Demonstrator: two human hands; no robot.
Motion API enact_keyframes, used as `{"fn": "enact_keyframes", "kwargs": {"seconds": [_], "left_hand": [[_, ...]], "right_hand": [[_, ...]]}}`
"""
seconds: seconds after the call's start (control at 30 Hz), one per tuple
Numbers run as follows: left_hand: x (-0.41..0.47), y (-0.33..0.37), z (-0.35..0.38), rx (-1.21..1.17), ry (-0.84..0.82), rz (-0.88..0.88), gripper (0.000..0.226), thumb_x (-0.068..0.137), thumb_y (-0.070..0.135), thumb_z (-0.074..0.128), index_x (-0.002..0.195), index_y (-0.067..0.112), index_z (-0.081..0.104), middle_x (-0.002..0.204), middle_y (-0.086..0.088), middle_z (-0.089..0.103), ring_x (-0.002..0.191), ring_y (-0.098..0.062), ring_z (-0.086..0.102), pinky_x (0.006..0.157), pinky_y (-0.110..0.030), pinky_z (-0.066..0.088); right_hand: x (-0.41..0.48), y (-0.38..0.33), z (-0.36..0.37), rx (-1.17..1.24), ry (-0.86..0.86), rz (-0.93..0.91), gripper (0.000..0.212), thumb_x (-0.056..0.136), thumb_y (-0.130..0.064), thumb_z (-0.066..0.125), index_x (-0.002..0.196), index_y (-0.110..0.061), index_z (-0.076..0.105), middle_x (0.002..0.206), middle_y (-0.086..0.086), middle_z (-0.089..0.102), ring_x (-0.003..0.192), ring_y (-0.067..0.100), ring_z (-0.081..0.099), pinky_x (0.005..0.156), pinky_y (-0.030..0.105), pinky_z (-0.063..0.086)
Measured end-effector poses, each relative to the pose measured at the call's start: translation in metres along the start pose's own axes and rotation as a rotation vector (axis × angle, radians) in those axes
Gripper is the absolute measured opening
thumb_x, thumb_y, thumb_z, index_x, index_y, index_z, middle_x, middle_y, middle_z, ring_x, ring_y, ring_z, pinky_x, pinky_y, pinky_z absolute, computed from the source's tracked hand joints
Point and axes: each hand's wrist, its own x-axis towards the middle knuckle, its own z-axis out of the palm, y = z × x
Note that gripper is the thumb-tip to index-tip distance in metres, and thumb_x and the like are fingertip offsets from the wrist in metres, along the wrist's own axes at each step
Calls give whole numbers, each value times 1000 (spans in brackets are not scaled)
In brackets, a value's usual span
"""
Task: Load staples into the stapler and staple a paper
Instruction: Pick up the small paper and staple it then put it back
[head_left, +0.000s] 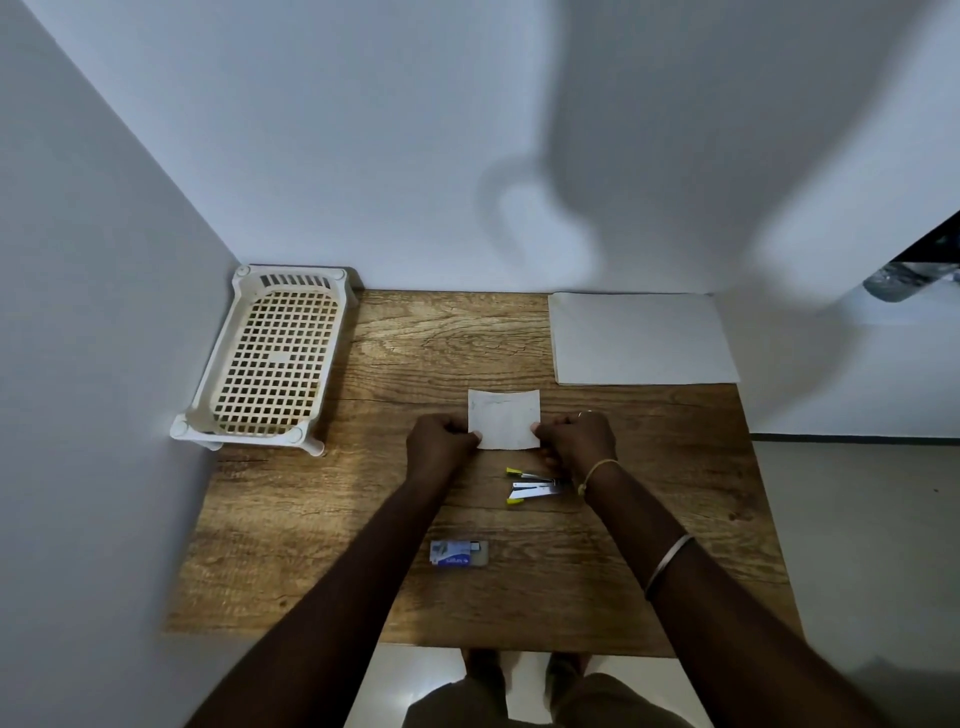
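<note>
A small folded white paper (504, 418) is held over the wooden table (322, 561). My left hand (439, 441) pinches its lower left edge and my right hand (576, 441) pinches its lower right edge. Just below the right hand the stapler (535, 487) lies opened out on the table, metal parts with yellow tips spread apart. A small blue and white staple box (458, 552) lies nearer to me, between my forearms.
A cream plastic mesh tray (275, 358) stands at the table's back left against the wall. A stack of white paper sheets (641, 338) lies at the back right. Walls close the left and far sides; the floor drops off at right.
</note>
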Motion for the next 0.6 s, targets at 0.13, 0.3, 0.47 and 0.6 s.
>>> {"fn": "enact_keyframes", "kwargs": {"seconds": [0.13,0.3,0.47,0.6], "left_hand": [[0,0,0,15,-1,0,6,83,22,81,88,20,78,88,-2,77,81,-15,72,79,-36,60],[1,1,-5,-106,-35,-31,3,86,17,78,86,17,75,78,-7,78,75,-21,75,76,-42,63],[-8,14,-20,-334,-94,-47,8,88,7,76,95,4,74,81,-13,78,68,-19,76,67,-34,64],[-24,33,-38,-526,-149,-24,8,90,4,73,98,4,72,89,-16,77,80,-22,77,76,-37,64]], "right_hand": [[0,1,0,36,-43,17,18,77,-9,84,73,-8,67,74,17,74,55,21,68,61,38,61],[-3,-2,-3,91,-82,6,16,78,-7,84,82,-5,68,80,18,74,57,20,70,57,33,60],[-16,-15,-14,160,-136,-83,14,79,-2,82,80,-3,68,78,16,72,61,20,69,52,27,58],[-34,-32,-29,186,-176,-168,12,80,-5,82,87,-2,73,86,19,75,73,28,75,70,37,63]]}}
